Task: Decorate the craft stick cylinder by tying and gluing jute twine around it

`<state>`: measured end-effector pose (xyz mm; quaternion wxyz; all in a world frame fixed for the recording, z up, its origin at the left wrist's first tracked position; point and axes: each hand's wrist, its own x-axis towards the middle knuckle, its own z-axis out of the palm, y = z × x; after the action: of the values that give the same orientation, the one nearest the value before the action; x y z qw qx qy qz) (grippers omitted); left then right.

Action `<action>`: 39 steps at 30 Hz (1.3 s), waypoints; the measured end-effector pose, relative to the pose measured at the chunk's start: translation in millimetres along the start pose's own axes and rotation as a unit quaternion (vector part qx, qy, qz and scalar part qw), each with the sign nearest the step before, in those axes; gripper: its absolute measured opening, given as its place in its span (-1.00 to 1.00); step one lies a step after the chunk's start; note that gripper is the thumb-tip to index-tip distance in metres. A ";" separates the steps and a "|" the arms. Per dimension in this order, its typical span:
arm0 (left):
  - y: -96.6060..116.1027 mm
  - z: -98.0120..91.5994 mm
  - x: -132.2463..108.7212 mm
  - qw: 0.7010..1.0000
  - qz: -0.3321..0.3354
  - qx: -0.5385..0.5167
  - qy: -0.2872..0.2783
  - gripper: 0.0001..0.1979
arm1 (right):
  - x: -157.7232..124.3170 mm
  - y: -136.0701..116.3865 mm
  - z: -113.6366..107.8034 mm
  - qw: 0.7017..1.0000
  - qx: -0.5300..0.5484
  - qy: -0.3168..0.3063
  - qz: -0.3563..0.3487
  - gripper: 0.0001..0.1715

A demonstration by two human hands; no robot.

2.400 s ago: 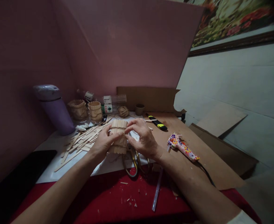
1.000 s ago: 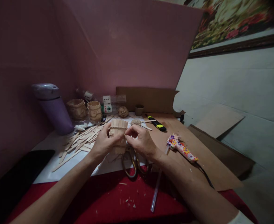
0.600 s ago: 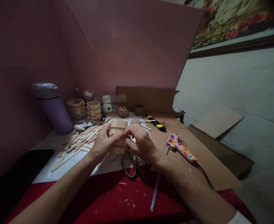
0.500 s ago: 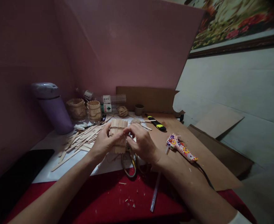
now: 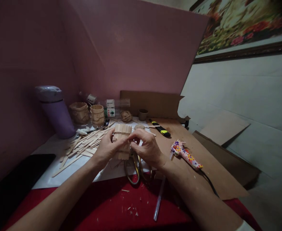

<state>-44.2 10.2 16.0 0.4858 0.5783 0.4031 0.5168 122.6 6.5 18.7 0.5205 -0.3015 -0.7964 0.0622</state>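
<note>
My left hand (image 5: 107, 146) is closed around a small cup made of wooden craft sticks (image 5: 123, 129), with a band of twine near its top. The thumb presses across the cup's side. Against the cup's right side, my right hand (image 5: 147, 146) has its thumb and forefinger drawn together; whatever they pinch is hidden or too small to make out. Just below the cup, the handles of a pair of scissors (image 5: 132, 183) stick out toward me. A spool of twine (image 5: 139, 127) is partly covered behind my right hand.
Loose craft sticks (image 5: 83, 150) lie at left, near two finished stick cups (image 5: 97, 116) and a purple bottle (image 5: 59, 118). On the cardboard (image 5: 218, 179) at right are a utility knife (image 5: 160, 129) and a flowered glue gun (image 5: 186, 155), a glue stick (image 5: 158, 203) extending from it.
The view has shifted slightly. Both hands stay at the cup in nearly the same pose, with the right fingertips a little closer to the left thumb.
</note>
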 end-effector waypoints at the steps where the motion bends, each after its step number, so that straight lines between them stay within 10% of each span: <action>1: 0.3 0.2 0.1 1.000 -0.002 -0.001 0.001 -0.39 | 0.1 0.6 -0.2 1.000 -0.001 0.000 -0.004 -0.78; 13: 0.4 -1.9 -2.0 0.994 -0.059 -0.093 -0.019 -0.56 | 3.1 6.8 -8.9 0.950 -0.185 -0.085 -0.235 -0.75; 25: 3.6 -0.9 -4.3 0.990 -0.062 -0.127 -0.020 -0.61 | -1.5 9.6 -9.3 0.968 -0.140 -0.088 -0.191 -0.72; 39: 6.7 -0.4 -4.8 0.995 -0.007 -0.094 0.032 -0.42 | -5.0 -3.0 1.3 0.997 -0.073 -0.023 0.025 -0.89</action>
<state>-45.5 4.3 21.6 0.5283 0.5103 0.3728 0.5670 121.7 1.6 15.3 0.4765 -0.3567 -0.8032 0.0235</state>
